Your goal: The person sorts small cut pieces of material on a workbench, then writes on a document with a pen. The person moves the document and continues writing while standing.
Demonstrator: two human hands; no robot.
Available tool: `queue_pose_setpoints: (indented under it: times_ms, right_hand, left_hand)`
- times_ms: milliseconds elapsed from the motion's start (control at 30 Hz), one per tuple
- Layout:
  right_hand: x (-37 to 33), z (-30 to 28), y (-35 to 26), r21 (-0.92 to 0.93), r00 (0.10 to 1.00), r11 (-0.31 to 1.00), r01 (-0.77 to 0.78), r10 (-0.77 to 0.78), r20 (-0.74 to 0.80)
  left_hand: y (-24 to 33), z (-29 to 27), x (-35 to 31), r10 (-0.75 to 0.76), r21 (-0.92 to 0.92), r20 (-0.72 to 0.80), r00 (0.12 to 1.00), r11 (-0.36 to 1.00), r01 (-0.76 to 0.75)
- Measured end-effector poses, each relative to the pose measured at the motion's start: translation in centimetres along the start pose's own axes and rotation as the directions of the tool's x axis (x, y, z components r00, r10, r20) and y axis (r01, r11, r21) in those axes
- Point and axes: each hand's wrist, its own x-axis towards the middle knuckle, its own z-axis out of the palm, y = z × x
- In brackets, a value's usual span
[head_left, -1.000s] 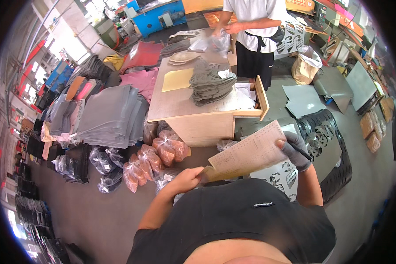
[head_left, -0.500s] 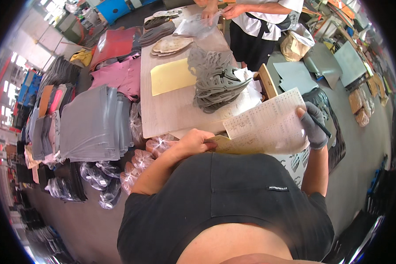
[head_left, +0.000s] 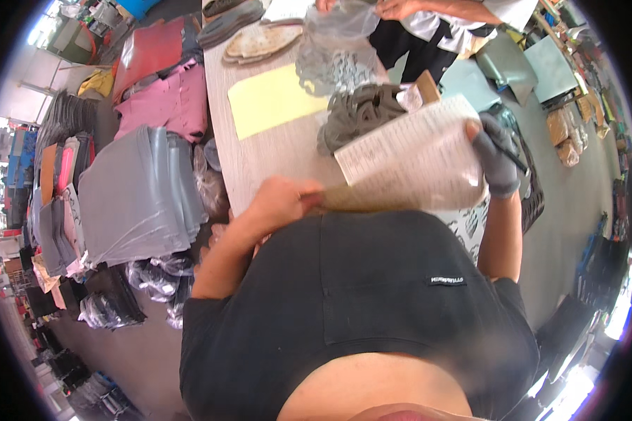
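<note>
Close in front of my chest, both hands hold a sheaf of printed paper sheets point(head_left: 418, 172), slightly blurred. My bare left hand point(head_left: 284, 201) is closed in a pinch on its left corner. My right hand point(head_left: 498, 151), in a grey glove with a bare thumb tip, grips the right edge. A dark pen point(head_left: 510, 160) also lies in that hand. Just beyond the sheets, a pile of dark grey cut-out pieces point(head_left: 361, 116) rests on the pale table point(head_left: 277, 165), partly covered by the paper.
A yellow sheet point(head_left: 274, 102) and stacked oval cream pieces point(head_left: 263, 42) are on the table. Across it, a co-worker's hand point(head_left: 400, 7) holds a clear plastic bag point(head_left: 340, 19). Grey sheets point(head_left: 130, 196) and pink material point(head_left: 165, 102) are stacked at left.
The whole view has shifted, so the table and co-worker sit higher in the picture. The paper sheets and both hands appear farther up; both hands keep their hold.
</note>
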Motion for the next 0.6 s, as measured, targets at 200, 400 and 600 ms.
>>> queue_pose_setpoints:
  times_ms: [200,400,600]
  right_hand:
    - [4.9,7.5,1.5,-0.066,0.989,0.99,0.124,-0.118,0.085]
    - [7.3,15.5,5.0,0.226,0.956,0.961,0.158,-0.206,0.207]
    - [8.5,22.2,7.9,0.114,0.969,0.984,0.14,-0.159,0.189]
  left_hand:
    - [-3.4,-6.5,-0.9,-0.19,-0.169,0.17,0.967,0.961,0.218]
    - [-11.7,-9.2,-2.0,-0.431,-0.219,0.18,0.884,0.859,0.463]
    - [-19.7,-6.1,-2.4,-0.334,0.351,-0.359,0.872,0.817,0.457]
